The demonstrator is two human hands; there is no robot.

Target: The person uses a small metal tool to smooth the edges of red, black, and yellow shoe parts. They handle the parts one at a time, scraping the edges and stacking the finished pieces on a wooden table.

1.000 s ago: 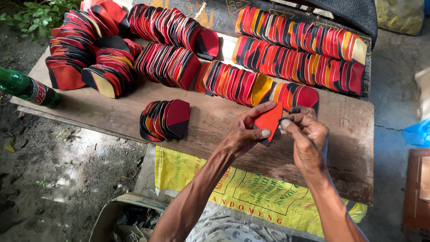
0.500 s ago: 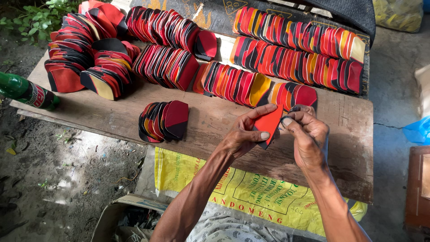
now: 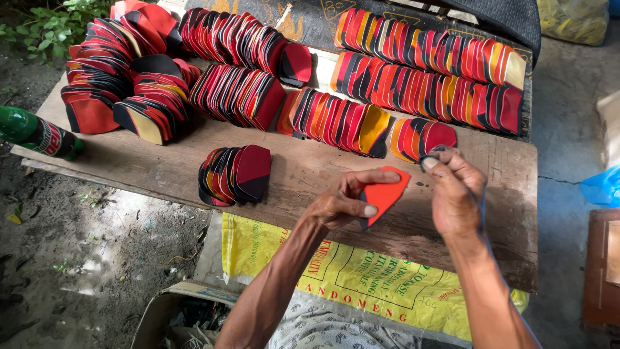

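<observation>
Outdoor spot, not a room: bare dirt ground (image 3: 97, 258) at left w/ bits of litter, green plants (image 3: 51, 26) at far left, cracked concrete (image 3: 568, 129) at right. Work surface is a worn wooden plank (image 3: 323, 174) running left to right, sunlit, w/ dappled shade.

Left edge of plank: green bottle (image 3: 35, 132) lying on its side, red label w/ print. Next, far left on plank, a heap of flat red/black/yellow pieces (image 3: 123, 90), fanned & overlapping. Near-centre, a small separate stack (image 3: 236, 174) of the same pieces, dark red one on top. Beyond it, two more rows (image 3: 239, 58) leaning like shingles; far right, a long row (image 3: 439, 71) in red, orange, black, yellow, on a dark board.

Under the plank's near edge: yellow sack (image 3: 336, 278) w/ red & dark print, draped flat. Near left of it, a torn cardboard box (image 3: 181, 310) on the ground. Far right corner: yellowish bag (image 3: 571, 19); right edge, blue plastic (image 3: 600, 187) & a brown wooden piece (image 3: 604, 271).

Left hand (image 3: 339, 203) pinches an orange piece (image 3: 384, 194), thumb on its face, fingers behind; piece is held up just above the plank, near-right of centre. Right hand (image 3: 455, 194) is just beside it, fingers curled tight around something small & dark at the tips; can't tell what.
</observation>
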